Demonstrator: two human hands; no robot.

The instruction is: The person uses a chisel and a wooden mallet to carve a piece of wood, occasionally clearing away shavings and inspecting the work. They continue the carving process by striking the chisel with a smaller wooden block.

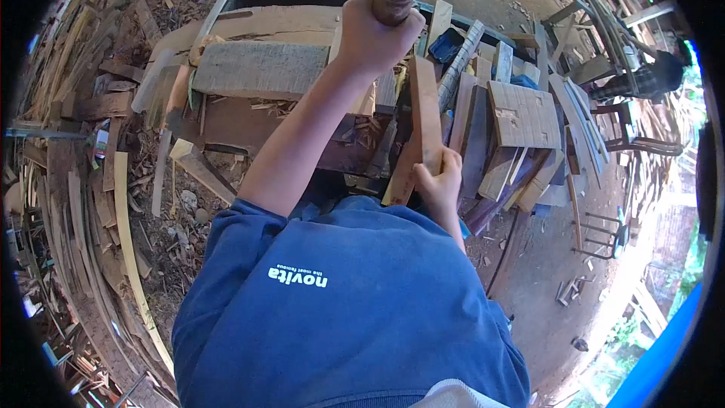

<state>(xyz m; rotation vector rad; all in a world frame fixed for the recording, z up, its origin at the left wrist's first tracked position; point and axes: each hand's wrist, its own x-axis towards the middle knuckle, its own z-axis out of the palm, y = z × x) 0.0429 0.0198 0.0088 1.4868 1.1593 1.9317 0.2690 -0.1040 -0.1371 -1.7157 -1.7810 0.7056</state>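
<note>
My left hand (377,34) is raised above the bench, its fingers closed round a thick tool with a round, dull end (394,1). Most of that tool is hidden by the fist. Lower and to the right, my right hand (440,181) grips the near part of a long reddish-brown wooden piece (426,106). This piece points away from my body, and another wooden part lies below it.
A broad grey board (257,68) lies at the back left. Right of my hands are a pale block with cut recesses (525,115), several planks and a blue object (445,45). Wood scraps cover the left ground. A person (649,79) is at the far right.
</note>
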